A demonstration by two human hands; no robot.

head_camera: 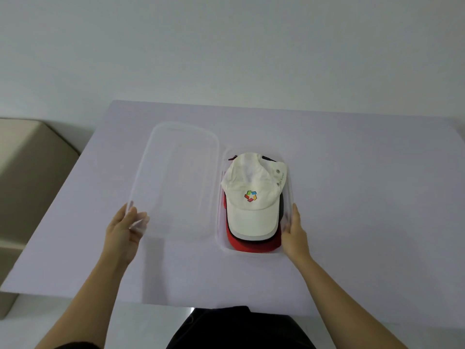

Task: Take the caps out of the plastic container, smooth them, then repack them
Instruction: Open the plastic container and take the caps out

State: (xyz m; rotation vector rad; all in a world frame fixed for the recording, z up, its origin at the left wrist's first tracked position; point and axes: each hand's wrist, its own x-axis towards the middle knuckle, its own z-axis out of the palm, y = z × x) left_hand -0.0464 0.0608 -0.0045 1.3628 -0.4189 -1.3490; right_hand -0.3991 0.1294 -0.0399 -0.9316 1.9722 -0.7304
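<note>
A clear plastic container [289,182] stands on the table right of centre, with a stack of caps inside. The top one is a white cap [253,195] with a coloured logo; under it show a dark cap [281,205] and a red cap [251,244]. The container's clear lid [176,177] lies flat to the left of it. My left hand [124,231] grips the lid's near left corner, thumb on top. My right hand [294,233] rests flat against the container's near right wall, fingers extended.
The table [364,197] has a pale lilac top, its near edge just before my body. A beige padded seat [30,172] stands beyond the table's left edge. A plain white wall is behind.
</note>
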